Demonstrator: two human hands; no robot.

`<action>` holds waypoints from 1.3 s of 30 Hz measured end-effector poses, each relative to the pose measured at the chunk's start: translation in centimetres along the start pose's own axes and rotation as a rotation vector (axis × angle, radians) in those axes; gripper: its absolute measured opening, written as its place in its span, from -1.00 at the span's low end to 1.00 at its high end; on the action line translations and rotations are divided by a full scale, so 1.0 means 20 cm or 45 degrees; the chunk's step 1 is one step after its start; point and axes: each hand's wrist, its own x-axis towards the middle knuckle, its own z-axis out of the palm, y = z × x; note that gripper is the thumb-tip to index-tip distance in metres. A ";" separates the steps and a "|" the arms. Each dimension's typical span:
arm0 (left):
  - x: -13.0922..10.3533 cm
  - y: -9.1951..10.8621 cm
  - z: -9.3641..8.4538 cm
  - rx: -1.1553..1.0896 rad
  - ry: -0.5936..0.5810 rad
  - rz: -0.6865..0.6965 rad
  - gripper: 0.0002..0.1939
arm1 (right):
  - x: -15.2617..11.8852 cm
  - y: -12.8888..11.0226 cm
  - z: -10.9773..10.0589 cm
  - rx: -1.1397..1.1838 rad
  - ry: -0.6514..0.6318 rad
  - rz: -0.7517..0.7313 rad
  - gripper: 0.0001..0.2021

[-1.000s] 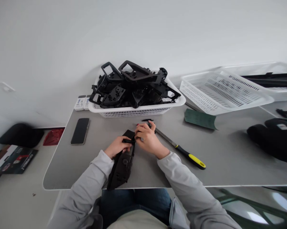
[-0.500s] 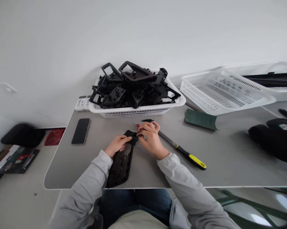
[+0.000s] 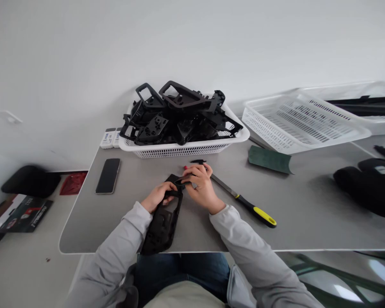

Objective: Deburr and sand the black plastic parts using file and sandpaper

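clock directions taken from the hands. three white baskets. white basket one [image 3: 179,148], 12 o'clock: heaped above its rim with black plastic parts [image 3: 187,115]; two frames with window-like holes lie on top, the rest overlap too much to count. white basket two [image 3: 269,128], 2 o'clock, tilted, slotted walls. white basket three [image 3: 384,127], further out at 2 to 3 o'clock, partly cut off, long dark parts [image 3: 365,107] in it.

one black panel [image 3: 163,220] lies lengthwise on the worktop [image 3: 211,233], from between the hands to the near edge at about 7 o'clock. left hand [image 3: 157,196]: fingers curled round the panel's far end, thumb on top, little gap. right hand [image 3: 201,188]: fingers bent and drawn together, pinching a thin dark piece [image 3: 180,181] at the panel's far end; cannot tell if it's separate from the panel. one small red thing [image 3: 185,167] right by those fingers.

also on the worktop: one phone [image 3: 107,176] at 9 to 10 o'clock, two white packs [image 3: 108,139] at 10, one green sheet [image 3: 269,159] at 2, one yellow-and-black-handled tool [image 3: 256,211] at 4.
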 end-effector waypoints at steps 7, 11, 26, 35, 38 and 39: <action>0.02 -0.01 0.00 -0.171 -0.035 -0.063 -0.68 | -0.01 -0.04 0.03 -0.007 -0.191 -0.124 -0.79; 0.03 -0.02 0.00 -0.204 -0.078 -0.094 -0.68 | -0.01 -0.04 0.04 0.006 -0.220 -0.154 -0.78; 0.02 -0.01 0.00 -0.200 -0.108 -0.110 -0.67 | -0.01 -0.05 0.04 -0.046 -0.126 -0.103 -0.79; 0.03 -0.01 -0.01 -0.208 -0.119 -0.099 -0.70 | -0.02 -0.04 0.06 -0.075 -0.090 -0.073 -0.79; 0.02 0.00 0.00 -0.194 -0.112 -0.096 -0.72 | -0.02 -0.03 0.06 -0.085 -0.025 -0.039 -0.79; 0.02 0.00 0.00 -0.187 -0.092 -0.092 -0.75 | -0.02 -0.03 0.06 -0.088 0.001 -0.028 -0.79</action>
